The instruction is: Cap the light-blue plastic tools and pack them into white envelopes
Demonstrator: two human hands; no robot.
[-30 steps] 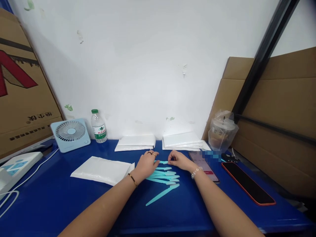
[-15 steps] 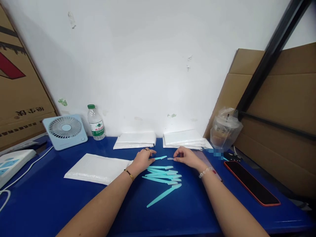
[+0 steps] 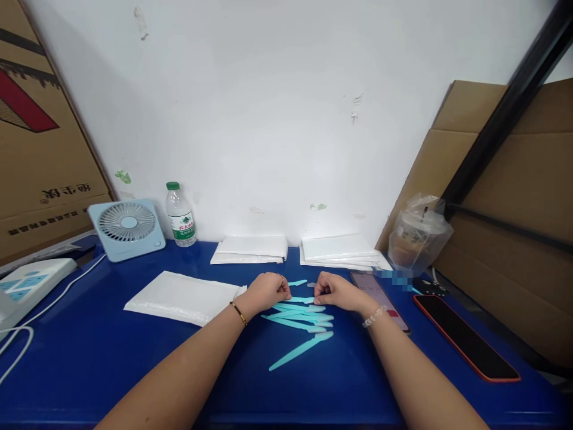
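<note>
A teal eyebrow razor (image 3: 302, 300) lies crosswise between my hands at the top of a small pile. My left hand (image 3: 270, 290) pinches its handle end, and the fingers of my right hand (image 3: 330, 291) are closed at its head end. Just below, several more teal razors (image 3: 298, 316) overlap on the blue table (image 3: 242, 382). A single razor (image 3: 301, 351) is set apart, slanting, nearest to me. Beyond my fingers rests another razor (image 3: 298, 283), with a small clear cap (image 3: 310, 285) beside its head.
A white padded mailer (image 3: 179, 297) lies left of my hands. White mailers are stacked at the wall, one stack left (image 3: 249, 249) and one right (image 3: 339, 249). Two phones (image 3: 378, 295) (image 3: 465, 337), a bagged drink cup (image 3: 416, 234), a fan (image 3: 128, 229), a bottle (image 3: 181, 216) and a power strip (image 3: 33, 286) stand around.
Both hands have come nearer to me, from the far razor and its clear cap to the top razor of the pile. The far razor and cap now lie released. The view has shifted slightly.
</note>
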